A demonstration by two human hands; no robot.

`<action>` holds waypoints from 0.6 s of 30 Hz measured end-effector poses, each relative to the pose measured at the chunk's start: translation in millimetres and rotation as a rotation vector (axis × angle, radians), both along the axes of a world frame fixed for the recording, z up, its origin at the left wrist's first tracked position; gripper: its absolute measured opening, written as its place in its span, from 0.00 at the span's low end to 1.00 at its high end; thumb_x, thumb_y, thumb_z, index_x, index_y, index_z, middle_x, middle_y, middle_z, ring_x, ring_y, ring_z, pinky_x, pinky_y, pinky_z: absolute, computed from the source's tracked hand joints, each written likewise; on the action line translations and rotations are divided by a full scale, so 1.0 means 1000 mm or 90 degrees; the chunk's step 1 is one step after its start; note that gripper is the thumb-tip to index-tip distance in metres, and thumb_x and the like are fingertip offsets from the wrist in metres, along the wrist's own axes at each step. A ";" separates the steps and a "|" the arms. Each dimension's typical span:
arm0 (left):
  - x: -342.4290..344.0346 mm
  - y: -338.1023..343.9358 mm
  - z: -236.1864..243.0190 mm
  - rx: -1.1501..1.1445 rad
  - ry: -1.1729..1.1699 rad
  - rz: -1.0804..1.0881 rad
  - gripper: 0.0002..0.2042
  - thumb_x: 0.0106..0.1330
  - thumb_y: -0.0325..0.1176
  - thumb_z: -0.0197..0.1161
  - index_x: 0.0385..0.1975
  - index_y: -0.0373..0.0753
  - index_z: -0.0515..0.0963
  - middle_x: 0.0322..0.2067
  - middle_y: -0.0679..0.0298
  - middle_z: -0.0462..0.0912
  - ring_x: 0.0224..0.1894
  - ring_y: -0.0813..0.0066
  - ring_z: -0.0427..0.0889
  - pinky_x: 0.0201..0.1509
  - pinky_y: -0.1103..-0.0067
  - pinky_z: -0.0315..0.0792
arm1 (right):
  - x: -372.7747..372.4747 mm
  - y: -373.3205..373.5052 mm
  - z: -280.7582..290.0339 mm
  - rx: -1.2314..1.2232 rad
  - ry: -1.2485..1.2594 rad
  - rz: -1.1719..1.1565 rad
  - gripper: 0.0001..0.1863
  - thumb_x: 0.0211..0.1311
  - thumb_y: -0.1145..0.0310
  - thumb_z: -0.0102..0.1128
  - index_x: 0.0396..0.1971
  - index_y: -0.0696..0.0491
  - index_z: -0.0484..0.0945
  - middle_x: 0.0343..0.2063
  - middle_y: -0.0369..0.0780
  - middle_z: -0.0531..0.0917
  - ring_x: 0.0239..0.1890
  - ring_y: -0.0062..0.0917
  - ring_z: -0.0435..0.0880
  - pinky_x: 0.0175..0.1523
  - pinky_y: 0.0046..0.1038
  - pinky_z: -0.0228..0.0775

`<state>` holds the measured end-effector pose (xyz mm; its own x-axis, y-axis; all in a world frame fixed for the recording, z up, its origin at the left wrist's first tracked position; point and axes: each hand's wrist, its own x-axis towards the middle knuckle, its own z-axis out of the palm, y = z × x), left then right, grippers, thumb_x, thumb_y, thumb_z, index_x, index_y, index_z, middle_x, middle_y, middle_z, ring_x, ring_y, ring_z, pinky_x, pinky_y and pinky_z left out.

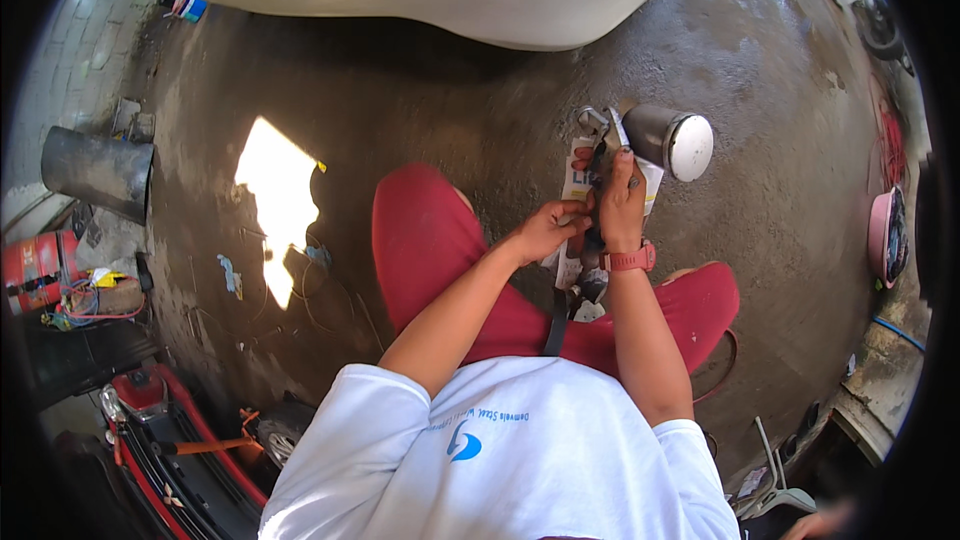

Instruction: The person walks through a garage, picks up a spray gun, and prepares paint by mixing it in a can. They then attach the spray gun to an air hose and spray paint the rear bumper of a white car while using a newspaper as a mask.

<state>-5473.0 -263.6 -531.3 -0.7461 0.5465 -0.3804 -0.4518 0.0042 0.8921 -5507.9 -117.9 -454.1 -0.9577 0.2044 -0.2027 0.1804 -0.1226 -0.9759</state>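
Observation:
My right hand (622, 202), with a red watch on the wrist, is closed around a dark and silver metal tool (606, 132) whose exact kind I cannot make out. My left hand (548, 232) reaches in from the left, fingers bent and pressed together against the tool's lower part; what they pinch is hidden. Right beside the tool is a dark metal cylinder (655, 132) with a round white end. Printed paper (578, 162) lies beneath the tool and my hands. A dark strap-like strip (558, 320) runs down toward my lap.
I sit cross-legged on a stained concrete floor (480, 120). A pale car body panel (450, 0) overhangs the far side. At left are a dark cylinder (95, 172), a red tank (40, 270) and a red-black floor jack (180, 440). A pink basin (885, 235) stands right.

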 end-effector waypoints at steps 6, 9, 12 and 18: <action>0.010 0.006 -0.017 0.001 0.000 0.018 0.18 0.82 0.36 0.60 0.63 0.32 0.79 0.56 0.67 0.85 0.59 0.83 0.77 0.67 0.79 0.70 | 0.000 0.004 -0.004 -0.063 -0.039 0.036 0.34 0.86 0.43 0.39 0.42 0.59 0.85 0.33 0.39 0.88 0.22 0.17 0.77 0.23 0.21 0.65; 0.019 0.004 -0.025 0.058 -0.016 0.051 0.18 0.82 0.37 0.60 0.63 0.33 0.80 0.56 0.67 0.85 0.59 0.83 0.77 0.67 0.79 0.70 | -0.004 0.005 -0.011 -0.028 -0.068 0.083 0.37 0.84 0.39 0.40 0.45 0.59 0.86 0.34 0.40 0.90 0.34 0.22 0.87 0.29 0.23 0.72; 0.025 -0.002 -0.032 0.066 -0.038 0.090 0.17 0.83 0.38 0.59 0.63 0.34 0.80 0.56 0.66 0.85 0.59 0.82 0.78 0.67 0.79 0.69 | -0.010 -0.004 -0.017 0.027 -0.101 0.130 0.37 0.84 0.39 0.40 0.45 0.59 0.86 0.34 0.39 0.90 0.35 0.22 0.87 0.34 0.24 0.76; 0.020 -0.021 0.002 -0.101 0.063 0.261 0.14 0.78 0.28 0.63 0.60 0.36 0.83 0.51 0.66 0.87 0.48 0.82 0.83 0.55 0.80 0.77 | -0.014 -0.020 -0.001 0.036 -0.074 0.126 0.34 0.85 0.42 0.40 0.44 0.58 0.87 0.31 0.35 0.89 0.24 0.16 0.79 0.25 0.20 0.66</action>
